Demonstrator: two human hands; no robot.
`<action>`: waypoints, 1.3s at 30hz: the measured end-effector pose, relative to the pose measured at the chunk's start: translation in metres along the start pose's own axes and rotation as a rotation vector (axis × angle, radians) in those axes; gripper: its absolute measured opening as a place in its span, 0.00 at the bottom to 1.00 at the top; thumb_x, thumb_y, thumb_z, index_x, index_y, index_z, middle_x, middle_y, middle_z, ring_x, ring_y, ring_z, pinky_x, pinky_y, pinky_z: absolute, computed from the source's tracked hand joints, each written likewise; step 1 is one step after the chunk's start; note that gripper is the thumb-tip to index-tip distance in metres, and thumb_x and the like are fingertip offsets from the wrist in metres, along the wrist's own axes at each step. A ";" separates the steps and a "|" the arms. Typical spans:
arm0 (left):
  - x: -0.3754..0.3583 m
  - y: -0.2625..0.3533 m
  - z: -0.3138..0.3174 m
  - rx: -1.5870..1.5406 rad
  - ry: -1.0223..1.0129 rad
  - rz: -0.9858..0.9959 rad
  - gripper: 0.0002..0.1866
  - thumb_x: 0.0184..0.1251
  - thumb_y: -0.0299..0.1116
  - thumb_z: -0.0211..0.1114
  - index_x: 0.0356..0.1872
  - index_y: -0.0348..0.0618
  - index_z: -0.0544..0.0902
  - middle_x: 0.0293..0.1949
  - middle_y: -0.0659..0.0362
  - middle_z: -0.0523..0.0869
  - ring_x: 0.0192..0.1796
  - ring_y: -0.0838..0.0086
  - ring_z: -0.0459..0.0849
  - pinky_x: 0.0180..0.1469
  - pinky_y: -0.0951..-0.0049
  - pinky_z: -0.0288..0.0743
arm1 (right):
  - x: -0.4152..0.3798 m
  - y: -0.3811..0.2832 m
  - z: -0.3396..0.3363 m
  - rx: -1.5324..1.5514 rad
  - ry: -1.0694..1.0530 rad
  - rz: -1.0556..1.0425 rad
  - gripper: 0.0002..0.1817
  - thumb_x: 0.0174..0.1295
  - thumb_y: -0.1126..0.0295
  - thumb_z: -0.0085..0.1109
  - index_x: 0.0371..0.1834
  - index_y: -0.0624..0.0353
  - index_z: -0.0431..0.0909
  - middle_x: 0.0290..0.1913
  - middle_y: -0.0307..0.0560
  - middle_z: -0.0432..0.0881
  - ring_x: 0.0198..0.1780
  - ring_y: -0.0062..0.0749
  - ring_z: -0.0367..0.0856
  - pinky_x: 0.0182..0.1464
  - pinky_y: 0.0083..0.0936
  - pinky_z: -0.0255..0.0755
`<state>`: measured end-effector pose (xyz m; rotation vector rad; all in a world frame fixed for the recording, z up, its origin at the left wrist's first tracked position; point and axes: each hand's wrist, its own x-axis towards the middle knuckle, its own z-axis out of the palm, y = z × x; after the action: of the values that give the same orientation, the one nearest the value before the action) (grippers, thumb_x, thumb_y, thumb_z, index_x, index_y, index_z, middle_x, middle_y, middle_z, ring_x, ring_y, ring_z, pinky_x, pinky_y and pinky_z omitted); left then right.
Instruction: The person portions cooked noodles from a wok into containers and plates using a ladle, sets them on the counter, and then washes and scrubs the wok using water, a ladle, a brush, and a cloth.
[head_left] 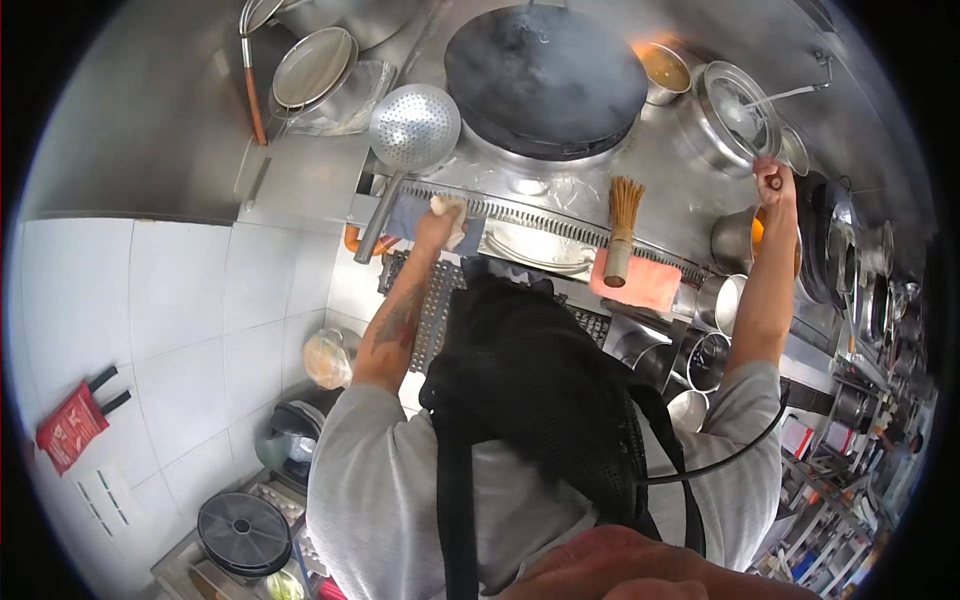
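Observation:
Steam rises from a large black wok (pixel 545 85) on the stove. My left hand (pixel 447 215) is closed on a pale cloth (pixel 455 222), above a blue-grey cloth (pixel 405 218) on the stove's front edge. At the right, my right hand (pixel 773 180) grips the handle of a ladle (pixel 740 118), whose bowl is over a round metal pot (pixel 712 135). A perforated metal strainer (pixel 415 128) lies left of the wok, its handle pointing toward me. The bamboo brush (pixel 622 230) rests with its handle on a pink cloth (pixel 640 281).
A small pot with yellowish liquid (pixel 665 72) stands beside orange flame. Sieves (pixel 314 68) sit on a bowl at the upper left. A metal faucet (pixel 800 92) reaches over the right pot. More pots (pixel 722 300) stand at the right. A person (pixel 905 450) is far off at the right.

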<state>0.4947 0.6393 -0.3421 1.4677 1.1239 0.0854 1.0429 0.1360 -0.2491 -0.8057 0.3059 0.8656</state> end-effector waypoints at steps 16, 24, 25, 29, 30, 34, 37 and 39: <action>-0.017 0.060 0.067 -0.636 -0.504 -0.023 0.15 0.66 0.31 0.58 0.50 0.33 0.75 0.36 0.48 0.83 0.32 0.66 0.85 0.29 0.68 0.83 | -0.215 0.162 0.223 0.245 -0.400 0.040 0.16 0.71 0.76 0.37 0.51 0.85 0.59 0.32 0.45 0.66 0.20 0.20 0.67 0.16 0.13 0.66; 0.013 0.094 0.091 -0.823 -0.589 -0.159 0.16 0.64 0.39 0.54 0.46 0.38 0.72 0.37 0.49 0.79 0.35 0.60 0.83 0.36 0.59 0.82 | -0.252 0.243 0.227 -0.135 -0.204 0.105 0.15 0.70 0.70 0.46 0.53 0.70 0.66 0.29 0.36 0.67 0.17 0.11 0.61 0.13 0.09 0.56; 0.026 0.097 0.099 -0.928 -0.663 -0.178 0.14 0.64 0.37 0.54 0.45 0.40 0.73 0.37 0.51 0.79 0.37 0.60 0.83 0.38 0.58 0.81 | -0.258 0.258 0.230 -0.350 -0.001 0.001 0.13 0.69 0.67 0.50 0.49 0.65 0.70 0.25 0.34 0.69 0.16 0.11 0.61 0.12 0.10 0.54; 0.042 0.126 0.116 -1.027 -0.478 -0.232 0.11 0.60 0.40 0.54 0.40 0.48 0.75 0.35 0.52 0.78 0.36 0.57 0.82 0.41 0.47 0.79 | -0.279 0.308 0.232 -1.175 0.270 -0.255 0.14 0.68 0.63 0.53 0.47 0.63 0.71 0.22 0.34 0.69 0.18 0.13 0.65 0.14 0.14 0.55; 0.047 0.134 0.123 -1.017 -0.481 -0.268 0.12 0.58 0.42 0.55 0.40 0.49 0.76 0.35 0.52 0.77 0.36 0.55 0.81 0.42 0.44 0.78 | -0.282 0.309 0.221 -1.352 0.269 -0.330 0.14 0.68 0.62 0.53 0.47 0.63 0.71 0.21 0.34 0.69 0.20 0.14 0.67 0.17 0.16 0.58; 0.059 0.147 0.125 -0.725 -0.478 -0.352 0.17 0.57 0.47 0.55 0.41 0.48 0.76 0.37 0.50 0.78 0.37 0.52 0.81 0.41 0.55 0.75 | -0.285 0.334 0.196 -1.501 0.389 -0.841 0.15 0.68 0.66 0.54 0.50 0.66 0.71 0.26 0.40 0.70 0.24 0.18 0.66 0.27 0.19 0.64; 0.036 0.159 0.113 -0.636 -0.485 -0.353 0.18 0.59 0.48 0.55 0.42 0.47 0.76 0.37 0.49 0.78 0.36 0.53 0.81 0.36 0.60 0.72 | -0.291 0.356 0.179 -1.011 0.238 -0.717 0.14 0.68 0.69 0.56 0.52 0.61 0.68 0.27 0.36 0.71 0.23 0.14 0.68 0.22 0.12 0.61; 0.053 0.151 0.127 -0.744 -0.502 -0.338 0.16 0.61 0.46 0.53 0.42 0.46 0.76 0.35 0.50 0.79 0.34 0.56 0.81 0.32 0.61 0.71 | -0.300 0.362 0.184 -0.946 0.250 -0.606 0.12 0.68 0.67 0.56 0.49 0.59 0.69 0.21 0.33 0.68 0.17 0.13 0.65 0.16 0.13 0.58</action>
<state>0.6886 0.6108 -0.2851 0.5760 0.7805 -0.0922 0.5609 0.2432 -0.1443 -1.7795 -0.1678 0.2899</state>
